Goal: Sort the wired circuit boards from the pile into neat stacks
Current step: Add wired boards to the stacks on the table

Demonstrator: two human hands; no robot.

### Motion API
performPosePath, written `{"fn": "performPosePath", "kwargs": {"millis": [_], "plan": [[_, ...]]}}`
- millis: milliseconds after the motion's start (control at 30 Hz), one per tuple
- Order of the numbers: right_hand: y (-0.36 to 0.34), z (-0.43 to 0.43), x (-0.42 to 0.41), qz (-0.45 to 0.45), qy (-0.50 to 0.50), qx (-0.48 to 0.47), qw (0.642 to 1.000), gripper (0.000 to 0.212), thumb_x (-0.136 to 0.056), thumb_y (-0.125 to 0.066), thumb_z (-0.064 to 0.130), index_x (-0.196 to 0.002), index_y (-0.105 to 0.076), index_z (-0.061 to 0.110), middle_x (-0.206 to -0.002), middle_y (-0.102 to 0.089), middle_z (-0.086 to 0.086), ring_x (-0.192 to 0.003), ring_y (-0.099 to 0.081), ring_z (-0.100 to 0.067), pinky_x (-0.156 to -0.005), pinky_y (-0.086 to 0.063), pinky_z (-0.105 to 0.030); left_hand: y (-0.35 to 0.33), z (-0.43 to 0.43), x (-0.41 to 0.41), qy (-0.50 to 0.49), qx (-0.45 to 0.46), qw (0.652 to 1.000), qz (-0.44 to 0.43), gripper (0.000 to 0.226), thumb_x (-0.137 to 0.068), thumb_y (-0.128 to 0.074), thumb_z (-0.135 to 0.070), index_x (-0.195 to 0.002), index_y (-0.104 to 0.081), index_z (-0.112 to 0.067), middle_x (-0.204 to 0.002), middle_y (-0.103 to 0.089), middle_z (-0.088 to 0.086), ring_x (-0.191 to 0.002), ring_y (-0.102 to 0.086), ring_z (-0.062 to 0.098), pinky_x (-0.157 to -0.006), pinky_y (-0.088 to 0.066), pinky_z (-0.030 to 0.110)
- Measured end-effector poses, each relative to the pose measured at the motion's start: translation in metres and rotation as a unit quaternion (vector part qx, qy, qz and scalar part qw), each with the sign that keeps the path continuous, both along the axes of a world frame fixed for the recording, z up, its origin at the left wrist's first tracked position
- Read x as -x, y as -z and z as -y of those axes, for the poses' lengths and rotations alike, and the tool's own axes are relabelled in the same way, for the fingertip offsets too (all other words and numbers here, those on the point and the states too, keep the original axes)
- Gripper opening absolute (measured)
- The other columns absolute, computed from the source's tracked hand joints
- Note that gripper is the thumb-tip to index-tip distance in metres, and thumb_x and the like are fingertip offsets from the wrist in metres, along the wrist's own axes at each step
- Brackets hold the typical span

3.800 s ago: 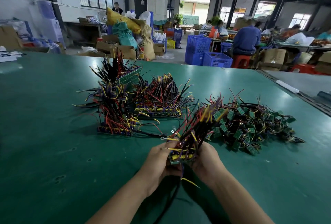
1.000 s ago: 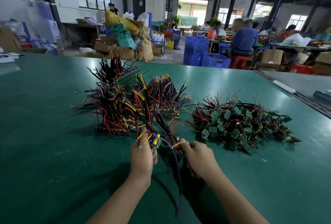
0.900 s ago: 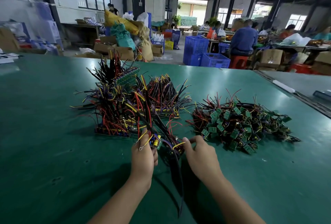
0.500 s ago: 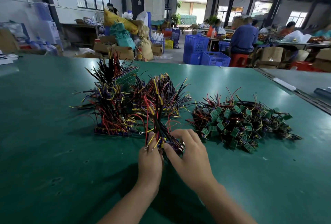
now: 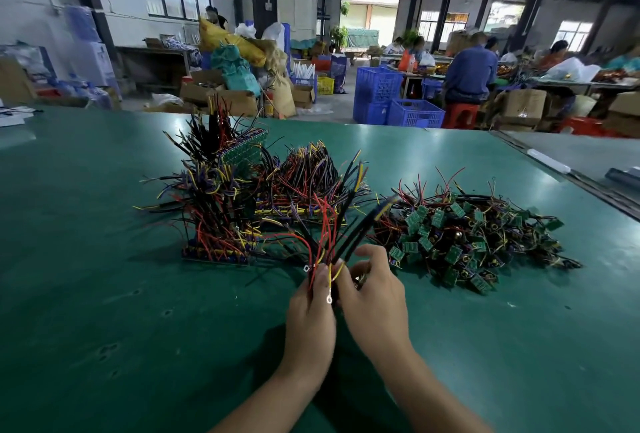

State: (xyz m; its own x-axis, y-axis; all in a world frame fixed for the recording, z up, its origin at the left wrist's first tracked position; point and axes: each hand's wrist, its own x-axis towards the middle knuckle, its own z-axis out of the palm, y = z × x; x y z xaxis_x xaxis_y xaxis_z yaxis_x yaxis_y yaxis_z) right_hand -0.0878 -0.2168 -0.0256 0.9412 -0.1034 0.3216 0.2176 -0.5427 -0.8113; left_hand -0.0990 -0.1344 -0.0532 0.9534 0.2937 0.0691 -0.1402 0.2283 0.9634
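Your left hand (image 5: 310, 315) and right hand (image 5: 374, 301) are curling tightly round a wired board bundle (image 5: 341, 231) just before the stacks (image 5: 221, 221), where its splayed wires could be snagging and toppling them.

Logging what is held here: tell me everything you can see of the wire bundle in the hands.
The bundle is a sheaf of thin insulated wires, black, red and yellow, a few ending in small metal ring terminals. It fans upward and leans right. The left hand and right hand both grip its lower end, hiding any boards there. It is held over the green table, in front of the stacks and left of the pile.
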Motion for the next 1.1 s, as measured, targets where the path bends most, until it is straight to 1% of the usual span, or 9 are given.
{"fn": "performPosePath", "kwargs": {"millis": [133, 267, 333, 500, 567, 700, 867, 1000, 1100], "plan": [[-0.001, 0.003, -0.002, -0.048, -0.023, -0.08, 0.995, 0.039, -0.088, -0.057, 0.051, -0.116, -0.043, 0.027, -0.063, -0.066, 0.004, -0.057, -0.059, -0.006, -0.056, -0.045, -0.025, -0.004, 0.001, 0.002, 0.021, 0.028, 0.999, 0.009, 0.036, -0.08, -0.047, -0.058, -0.092, -0.075, -0.038, -0.084, -0.074, -0.007, -0.075, -0.068, 0.004, -0.065, -0.052, 0.024], [0.001, 0.006, -0.007, -0.13, -0.054, -0.152, 0.978, 0.043, -0.085, -0.065, 0.051, -0.113, -0.042, 0.028, -0.059, -0.063, -0.002, -0.048, -0.059, -0.011, -0.05, -0.042, -0.027, -0.005, 0.0, 0.001, 0.017, 0.032, 0.999, 0.01, 0.04, -0.085, -0.049, -0.053, -0.097, -0.075, -0.026, -0.095, -0.074, 0.003, -0.096, -0.068, 0.023, -0.087, -0.051, 0.046], [0.001, 0.007, -0.009, -0.14, -0.063, -0.177, 0.972, 0.038, -0.086, -0.066, 0.044, -0.111, -0.044, 0.026, -0.058, -0.061, -0.001, -0.044, -0.059, -0.013, -0.045, -0.041, -0.025, -0.004, -0.001, 0.001, 0.016, -0.009, 1.0, 0.023, 0.046, -0.08, -0.046, -0.058, -0.098, -0.074, -0.025, -0.096, -0.074, -0.002, -0.097, -0.067, 0.016, -0.088, -0.05, 0.041], [-0.002, 0.011, -0.013, -0.122, -0.073, -0.245, 0.959, 0.04, -0.083, -0.07, 0.02, -0.105, -0.038, 0.01, -0.062, -0.062, -0.002, -0.039, -0.057, -0.021, -0.039, -0.045, -0.028, -0.005, -0.01, -0.001, 0.016, -0.129, 0.991, 0.038, 0.036, -0.091, -0.041, -0.061, -0.082, -0.071, -0.043, -0.077, -0.069, -0.018, -0.071, -0.059, -0.003, -0.066, -0.044, 0.015], [-0.002, 0.014, -0.013, -0.125, -0.077, -0.245, 0.958, 0.04, -0.083, -0.072, 0.024, -0.105, -0.039, 0.016, -0.056, -0.058, 0.005, -0.036, -0.051, -0.018, -0.036, -0.038, -0.024, -0.005, -0.012, -0.002, 0.012, -0.114, 0.992, 0.047, 0.038, -0.091, -0.046, -0.06, -0.084, -0.071, -0.032, -0.074, -0.067, -0.012, -0.068, -0.057, 0.0, -0.064, -0.044, 0.016], [-0.001, 0.017, -0.014, -0.131, -0.103, -0.278, 0.946, 0.04, -0.081, -0.076, 0.03, -0.104, -0.044, 0.035, -0.053, -0.05, 0.001, -0.037, -0.044, -0.017, -0.036, -0.03, -0.021, -0.008, -0.016, -0.004, -0.012, -0.087, 0.993, 0.078, 0.042, -0.088, -0.051, -0.052, -0.088, -0.06, -0.011, -0.077, -0.059, 0.016, -0.071, -0.051, 0.013, -0.065, -0.041, 0.026], [-0.002, 0.019, -0.012, -0.093, -0.116, -0.258, 0.955, 0.041, -0.084, -0.075, 0.028, -0.109, -0.043, 0.037, -0.055, -0.048, 0.001, -0.04, -0.044, -0.017, -0.039, -0.036, -0.024, -0.01, -0.016, -0.003, -0.008, -0.061, 0.996, 0.065, 0.031, -0.094, -0.056, -0.041, -0.072, -0.059, -0.02, -0.056, -0.043, -0.01, -0.052, -0.034, 0.007, -0.048, -0.03, 0.016], [0.003, 0.014, -0.008, -0.119, -0.122, -0.226, 0.959, 0.03, -0.089, -0.063, 0.043, -0.108, -0.042, 0.035, -0.052, -0.058, -0.002, -0.043, -0.056, -0.023, -0.042, -0.045, -0.028, -0.005, -0.017, -0.005, -0.024, -0.079, 0.994, 0.078, 0.027, -0.097, -0.052, -0.025, -0.079, -0.067, -0.013, -0.058, -0.055, 0.004, -0.056, -0.044, 0.01, -0.051, -0.037, 0.021], [0.002, 0.011, -0.006, -0.158, -0.155, -0.272, 0.936, 0.025, -0.095, -0.06, 0.03, -0.113, -0.044, 0.023, -0.05, -0.058, -0.007, -0.041, -0.057, -0.026, -0.04, -0.047, -0.029, -0.004, -0.017, -0.005, -0.037, -0.095, 0.992, 0.069, 0.034, -0.099, -0.05, -0.019, -0.07, -0.066, -0.013, -0.053, -0.054, -0.003, -0.051, -0.045, 0.007, -0.048, -0.037, 0.02]]}}
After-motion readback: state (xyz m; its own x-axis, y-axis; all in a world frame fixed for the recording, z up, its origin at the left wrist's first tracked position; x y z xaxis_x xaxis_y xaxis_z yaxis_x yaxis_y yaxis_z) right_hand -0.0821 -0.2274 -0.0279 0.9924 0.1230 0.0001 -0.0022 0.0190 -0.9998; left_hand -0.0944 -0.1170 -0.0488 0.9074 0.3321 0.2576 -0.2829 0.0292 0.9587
